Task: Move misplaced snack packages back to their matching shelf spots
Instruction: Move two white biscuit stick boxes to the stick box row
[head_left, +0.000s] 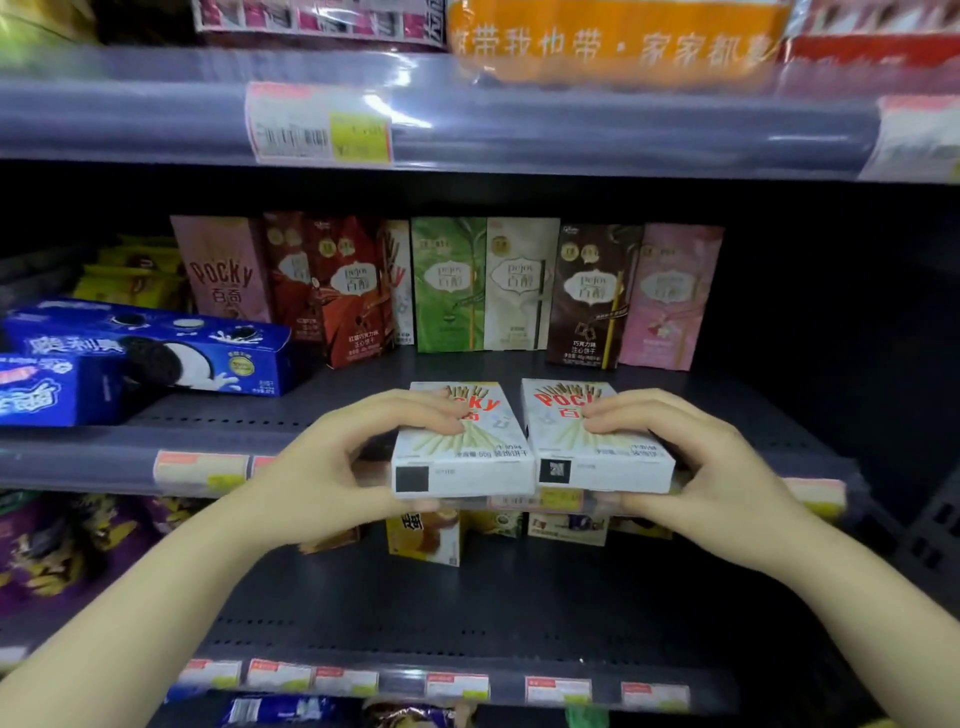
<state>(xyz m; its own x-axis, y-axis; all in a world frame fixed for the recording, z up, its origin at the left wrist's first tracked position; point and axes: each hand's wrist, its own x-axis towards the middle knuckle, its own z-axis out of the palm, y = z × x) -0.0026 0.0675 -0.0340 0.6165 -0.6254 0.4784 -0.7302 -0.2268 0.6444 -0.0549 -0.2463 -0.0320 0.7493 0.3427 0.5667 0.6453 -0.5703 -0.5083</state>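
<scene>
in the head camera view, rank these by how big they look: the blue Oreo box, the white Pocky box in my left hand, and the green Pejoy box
1. blue Oreo box, largest.
2. white Pocky box in the left hand, though it is nearest the camera.
3. green Pejoy box, close to the Pocky box, standing farther back, so unsure.

Bare dark perforated shelf deck (701, 410) lies open from 12 to 3 o'clock of the two white Pocky boxes (530, 441). At 12 o'clock a row of upright cardboard biscuit-stick boxes (483, 286) closes off the back. At 9 o'clock, blue Oreo cartons (156, 353) block the left. The grey shelf edge overhead (571, 130) limits height.
</scene>
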